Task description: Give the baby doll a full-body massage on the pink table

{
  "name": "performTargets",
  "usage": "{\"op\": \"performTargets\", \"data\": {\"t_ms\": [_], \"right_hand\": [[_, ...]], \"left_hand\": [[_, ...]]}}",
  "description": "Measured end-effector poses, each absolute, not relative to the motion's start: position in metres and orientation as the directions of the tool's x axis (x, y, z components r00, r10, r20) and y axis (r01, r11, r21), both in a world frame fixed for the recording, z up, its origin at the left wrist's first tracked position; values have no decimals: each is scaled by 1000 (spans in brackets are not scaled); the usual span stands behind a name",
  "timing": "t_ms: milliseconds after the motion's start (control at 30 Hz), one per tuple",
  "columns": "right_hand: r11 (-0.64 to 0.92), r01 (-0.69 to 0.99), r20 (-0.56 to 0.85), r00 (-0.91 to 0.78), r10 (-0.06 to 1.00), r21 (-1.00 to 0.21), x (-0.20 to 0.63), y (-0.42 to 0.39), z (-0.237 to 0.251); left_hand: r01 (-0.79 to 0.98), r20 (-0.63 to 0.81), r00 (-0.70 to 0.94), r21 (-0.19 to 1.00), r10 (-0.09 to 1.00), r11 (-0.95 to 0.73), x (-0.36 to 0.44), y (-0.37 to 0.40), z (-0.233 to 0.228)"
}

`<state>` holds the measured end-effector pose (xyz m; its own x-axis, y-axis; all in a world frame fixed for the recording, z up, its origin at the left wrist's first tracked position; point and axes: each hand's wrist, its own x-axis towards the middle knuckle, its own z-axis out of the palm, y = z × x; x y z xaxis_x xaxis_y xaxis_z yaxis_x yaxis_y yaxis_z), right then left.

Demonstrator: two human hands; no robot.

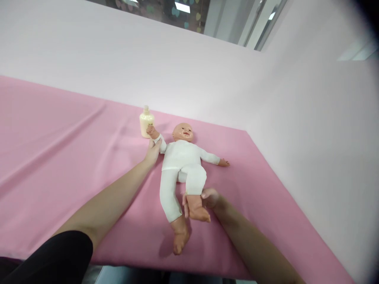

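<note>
A baby doll [182, 156] in a white long-sleeved top and white trousers lies on its back on a pink cloth, head toward the far wall. My left hand [153, 152] is closed round the doll's forearm at the picture's left, its thumb near the doll's wrist. My right hand [209, 198] holds the doll's lower leg at the picture's right, with fingers passing behind the ankle and thumb at the trouser cuff. That leg is bent and raised a little, while the other leg lies stretched toward me.
A cream-coloured bottle [146, 121] stands just behind the doll's held arm. Pink cloth [74, 157] with some creases covers the table. White walls [177, 75] rise at the back and right, with a window [166, 14] above the back one.
</note>
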<state>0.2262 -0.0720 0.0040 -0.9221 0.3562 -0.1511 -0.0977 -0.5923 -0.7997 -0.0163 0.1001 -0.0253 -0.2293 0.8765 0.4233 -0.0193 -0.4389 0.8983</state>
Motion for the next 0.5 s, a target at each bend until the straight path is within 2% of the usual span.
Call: {"op": "performTargets", "data": {"t_ms": [100, 200, 300, 400, 500], "right_hand": [[-548, -343, 3, -849, 528, -763, 224, -69, 7], [-500, -523, 40, -718, 695, -691, 223, -65, 11], [-501, -578, -9, -649, 760, -644, 223, -62, 14], [-502, -592, -83, -592, 802, -631, 223, -60, 14], [-508, -582, -133, -566, 814, -635, 221, -59, 13]], "left_hand": [[-5, 471, -131, 880, 872, -476, -15, 93, -20], [94, 603, 34, 792, 797, -603, -13, 83, -13], [226, 693, 237, 642, 681, -732, -12, 70, -3], [313, 684, 418, 510, 598, -801, -11, 60, 8], [339, 673, 519, 404, 527, -850, -12, 55, 14]]}}
